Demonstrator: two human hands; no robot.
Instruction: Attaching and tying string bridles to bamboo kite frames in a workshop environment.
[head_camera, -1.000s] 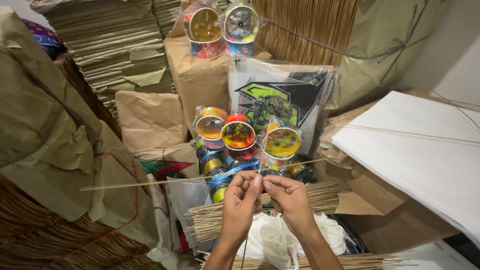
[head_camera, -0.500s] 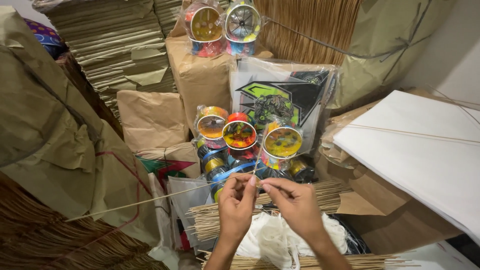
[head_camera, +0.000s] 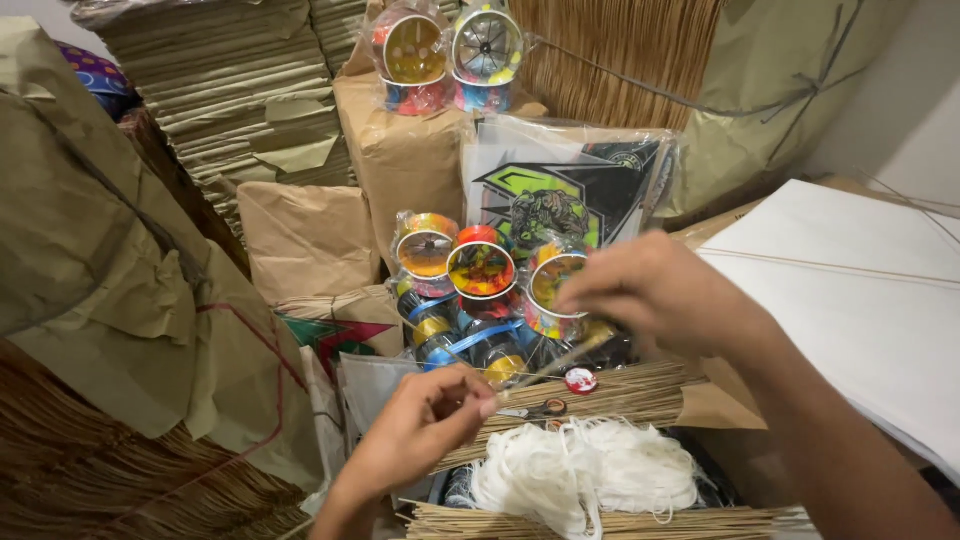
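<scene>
We see two bare hands working above a crowded pile of goods. The left hand (head_camera: 425, 425) sits low and left of centre, its fingers curled and pinched on one end of a thin stick (head_camera: 548, 366); the right hand (head_camera: 665, 290) is raised higher and to the right, its fingers closed over the other end, so the stick runs slantwise between them. Directly beneath the hands lies a bundle of thin sticks (head_camera: 620, 390), with small scissors (head_camera: 545, 408) and a small round red-and-white object (head_camera: 580, 380) resting on it. Just below that bundle we note a loose skein of white thread (head_camera: 585, 475), and a second stick bundle (head_camera: 600, 522) along the lower edge of the view. Behind the hands stands a cluster of colourful thread spools (head_camera: 480, 285) wrapped in clear film, with two more spools (head_camera: 445, 50) on top of a brown paper parcel (head_camera: 405, 160). A bagged printed kite (head_camera: 560, 195) leans behind the cluster. White paper sheets (head_camera: 850, 290) lie to the right, and stacked brown paper (head_camera: 230, 90) fills the upper left.
</scene>
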